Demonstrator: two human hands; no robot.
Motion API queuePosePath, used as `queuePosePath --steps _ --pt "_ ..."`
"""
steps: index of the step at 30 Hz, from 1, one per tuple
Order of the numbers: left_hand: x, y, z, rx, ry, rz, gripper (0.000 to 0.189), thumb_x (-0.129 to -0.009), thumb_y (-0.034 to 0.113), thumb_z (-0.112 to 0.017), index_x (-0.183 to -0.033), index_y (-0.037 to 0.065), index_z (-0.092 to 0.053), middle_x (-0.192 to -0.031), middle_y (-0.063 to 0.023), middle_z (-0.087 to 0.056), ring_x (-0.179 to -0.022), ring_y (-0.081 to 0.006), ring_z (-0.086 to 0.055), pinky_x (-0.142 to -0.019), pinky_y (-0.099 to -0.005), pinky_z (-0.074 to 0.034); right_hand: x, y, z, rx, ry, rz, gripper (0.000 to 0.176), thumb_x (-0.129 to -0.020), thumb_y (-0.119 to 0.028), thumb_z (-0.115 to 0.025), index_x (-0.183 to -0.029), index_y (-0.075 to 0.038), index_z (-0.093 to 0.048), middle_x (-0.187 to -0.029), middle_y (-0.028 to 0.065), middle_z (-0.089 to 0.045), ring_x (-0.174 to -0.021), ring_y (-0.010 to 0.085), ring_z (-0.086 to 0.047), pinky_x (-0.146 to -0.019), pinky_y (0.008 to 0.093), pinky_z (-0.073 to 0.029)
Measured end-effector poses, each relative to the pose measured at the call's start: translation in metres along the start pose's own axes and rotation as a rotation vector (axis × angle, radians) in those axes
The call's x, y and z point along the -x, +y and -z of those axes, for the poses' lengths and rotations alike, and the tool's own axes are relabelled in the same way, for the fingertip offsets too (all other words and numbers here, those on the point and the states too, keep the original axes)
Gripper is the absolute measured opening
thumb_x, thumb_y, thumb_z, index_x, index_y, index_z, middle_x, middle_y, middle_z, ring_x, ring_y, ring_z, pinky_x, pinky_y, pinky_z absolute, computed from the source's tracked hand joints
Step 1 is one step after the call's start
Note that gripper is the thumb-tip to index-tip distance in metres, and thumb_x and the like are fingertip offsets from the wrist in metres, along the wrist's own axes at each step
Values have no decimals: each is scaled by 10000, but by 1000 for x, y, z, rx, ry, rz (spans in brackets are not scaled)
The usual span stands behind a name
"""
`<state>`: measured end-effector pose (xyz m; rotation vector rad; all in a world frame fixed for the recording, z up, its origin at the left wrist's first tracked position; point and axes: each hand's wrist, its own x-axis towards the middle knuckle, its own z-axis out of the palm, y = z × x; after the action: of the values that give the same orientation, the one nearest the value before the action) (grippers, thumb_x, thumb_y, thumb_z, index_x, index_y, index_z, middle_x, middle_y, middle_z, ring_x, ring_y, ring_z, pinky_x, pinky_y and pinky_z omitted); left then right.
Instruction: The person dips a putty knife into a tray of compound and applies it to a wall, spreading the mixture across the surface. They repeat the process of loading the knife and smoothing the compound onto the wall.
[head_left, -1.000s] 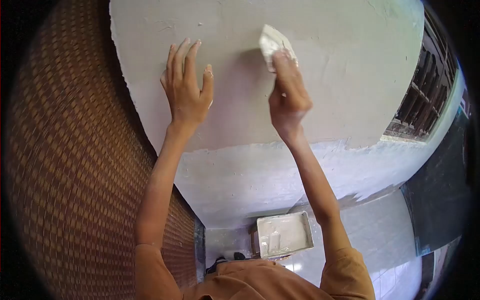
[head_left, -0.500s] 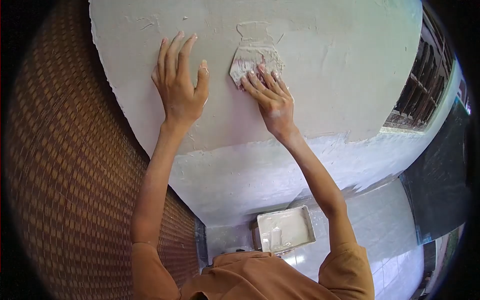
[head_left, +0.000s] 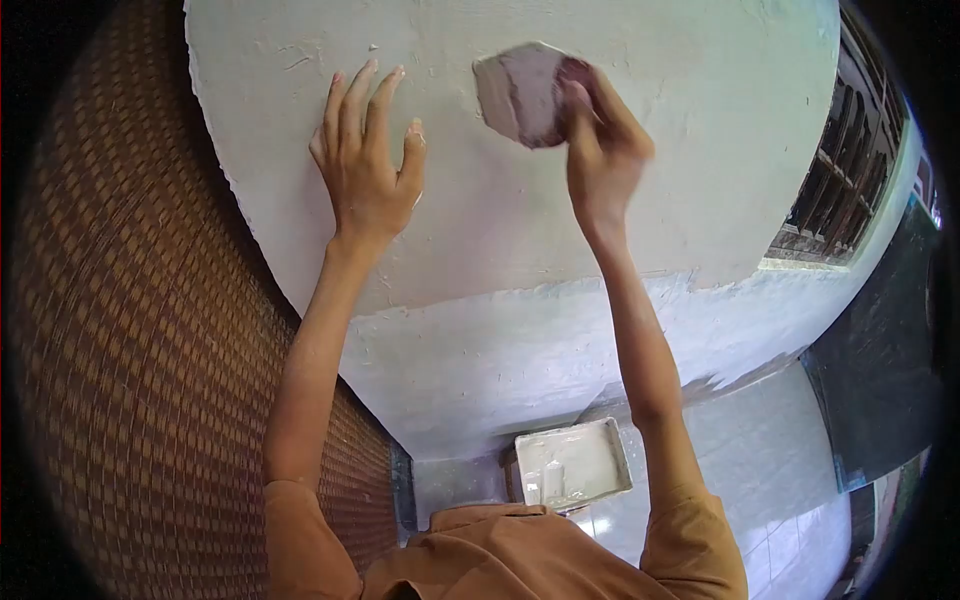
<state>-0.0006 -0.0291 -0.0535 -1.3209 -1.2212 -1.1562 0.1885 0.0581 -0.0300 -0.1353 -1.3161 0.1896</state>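
My left hand (head_left: 368, 170) lies against the plastered wall (head_left: 480, 235) with its fingers spread and nothing in it; whitish smears show on the thumb and fingertips. To its right, my right hand (head_left: 608, 140) is closed on the dark red edge of a flat putty scraper (head_left: 522, 95). The scraper's broad face is toward me, greyish with a pale band of putty along its left side, and it overlaps the upper wall. Some of the right fingers are hidden behind it, and the hand is slightly blurred.
Below on the tiled floor stands a rectangular tub (head_left: 570, 465) of whitish putty. A brown woven panel (head_left: 150, 330) runs along the left. At right are a slatted window opening (head_left: 835, 165) and a dark sheet (head_left: 880, 350). The coating ends in a ragged edge lower on the wall.
My right hand has turned over and moved up and right, so the scraper now shows its other face. The putty ridge under it has been smoothed. My left hand has barely shifted.
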Motion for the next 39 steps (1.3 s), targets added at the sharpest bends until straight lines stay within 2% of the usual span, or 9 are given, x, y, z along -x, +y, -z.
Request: queuePosePath --steps 9,11,13,17,19,23,29,35,39 --pt "-3 -4 -2 -31 19 7 526 -877 235 -559 -1383 141 -449 -1453 -89 -407 -1373 -359 -301 -1078 -524 -233 -30 -6 10 -192 169 -127 266 -909 -46 -622 -1149 68 -640 -981 101 -693 -847 118 -632 -767 252 -525" --pt "-6 -3 -9 -12 35 5 527 -878 239 -557 -1384 141 -448 -1452 -88 -408 -1374 -358 -298 -1080 -524 -231 -19 12 -10 -51 38 -35 248 -901 -75 -630 -1118 38 -669 -826 96 -698 -696 109 -619 -608 264 -522" --pt "-8 -3 -10 -3 55 -1 528 -879 242 -555 -1386 140 -447 -1450 -88 -409 -1376 -357 -295 -1082 -524 -229 -20 6 -13 -149 49 23 249 -898 -96 -640 -1100 45 -676 -818 100 -700 -692 117 -623 -614 267 -514" --pt "-6 -7 -7 -9 66 -19 519 -864 256 -545 -1365 143 -472 -1435 -75 -418 -1373 -341 -297 -1034 -522 -245 -37 1 25 -129 341 -126 268 -925 -48 -601 -1163 71 -626 -997 140 -692 -892 154 -649 -772 267 -542" --pt "-7 -12 -8 -24 53 -33 521 -863 254 -545 -1366 143 -471 -1435 -75 -418 -1375 -341 -295 -1035 -523 -243 -33 4 17 -162 317 -53 247 -920 -60 -593 -1132 51 -655 -928 111 -700 -756 140 -648 -669 279 -547" --pt "-11 -15 -12 -5 97 -23 526 -860 260 -547 -1368 148 -469 -1438 -73 -416 -1380 -335 -289 -1032 -527 -240 -10 -3 -16 -22 44 -47 276 -872 -102 -682 -1125 10 -676 -861 98 -708 -763 115 -630 -710 258 -510" --pt "-9 -22 -4 5 79 -35 527 -860 262 -549 -1369 156 -470 -1439 -76 -415 -1383 -332 -284 -1032 -534 -237 -37 2 32 -114 419 -119 244 -928 -77 -595 -1131 43 -658 -954 124 -693 -835 162 -660 -669 268 -545" --pt "-15 -12 -13 35 89 -26 528 -868 270 -545 -1378 165 -460 -1446 -72 -413 -1387 -342 -278 -1054 -533 -223 -21 -14 -24 43 28 -240 288 -903 -98 -654 -1133 75 -644 -1008 132 -693 -845 138 -638 -760 266 -535" --pt "-13 -15 -8 -1 102 -47 528 -857 281 -543 -1366 161 -477 -1440 -71 -417 -1381 -333 -286 -1026 -535 -242 -44 9 21 -34 410 -40 231 -924 -50 -573 -1108 56 -665 -873 99 -700 -710 120 -635 -657 267 -535"
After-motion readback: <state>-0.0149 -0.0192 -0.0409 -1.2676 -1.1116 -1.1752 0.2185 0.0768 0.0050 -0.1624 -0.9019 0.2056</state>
